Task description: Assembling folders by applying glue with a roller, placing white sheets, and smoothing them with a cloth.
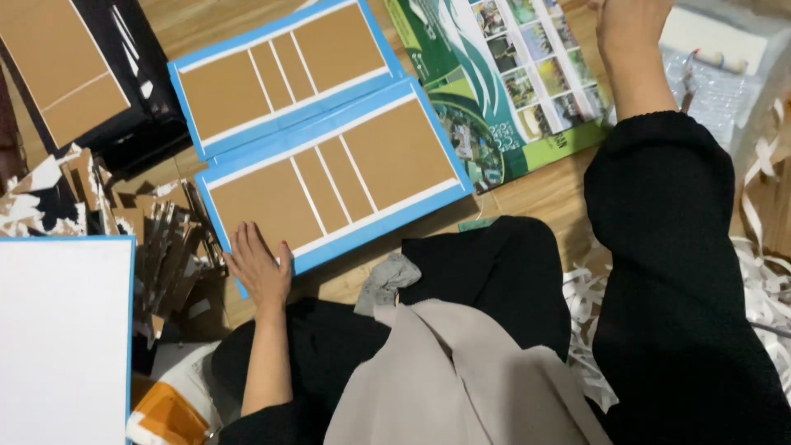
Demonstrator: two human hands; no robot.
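Two blue-bordered book-cover boards (329, 177) lie flat, centre-far on the floor; left hand (259, 268) rests open-palmed on the nearer one's near-left corner, likely stiff, light, best lifted by edges; right hand (630, 33) reaches far-right, grip indeterminate.

Your left hand (259, 268) lies flat, fingers spread, on the near corner of the nearer blue-edged cardboard cover (334, 183), a second blue-edged cover (284, 70) lying just beyond it, while your right hand (630, 33) reaches up past the green printed sheet (503, 82) toward clear plastic wrap (721, 86).
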